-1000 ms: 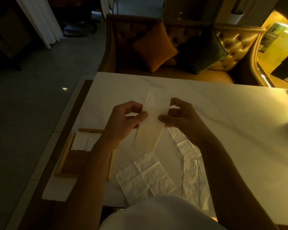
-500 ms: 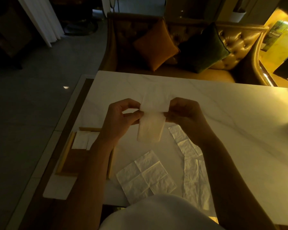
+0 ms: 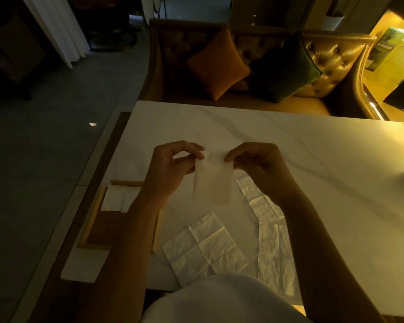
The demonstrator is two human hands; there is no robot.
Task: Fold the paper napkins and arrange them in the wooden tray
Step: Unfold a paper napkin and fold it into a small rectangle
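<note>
Dim, warm light; head view looks down on a white marble-patterned surface. Both hands are raised above the surface, holding one folded napkin between them. The left hand pinches the napkin's upper left corner between thumb and fingers; the right hand pinches the upper right corner likewise, fingers curled inward. The napkin hangs down from the two grips as a narrow upright rectangle, its lower edge clear of the surface. Below it, near the person, an unfolded napkin lies flat, creased into squares. Just to its right a second unfolded napkin lies as a long strip, and a third strip runs diagonally from it toward the right wrist, partly hidden by the forearm. At the left edge of the surface sits the wooden tray, partly covered by the left forearm. Two folded napkins lie side by side at its far end; the rest of the tray floor shows bare wood. Beyond the surface stands a tufted sofa carrying an orange cushion and a dark green cushion.
</note>
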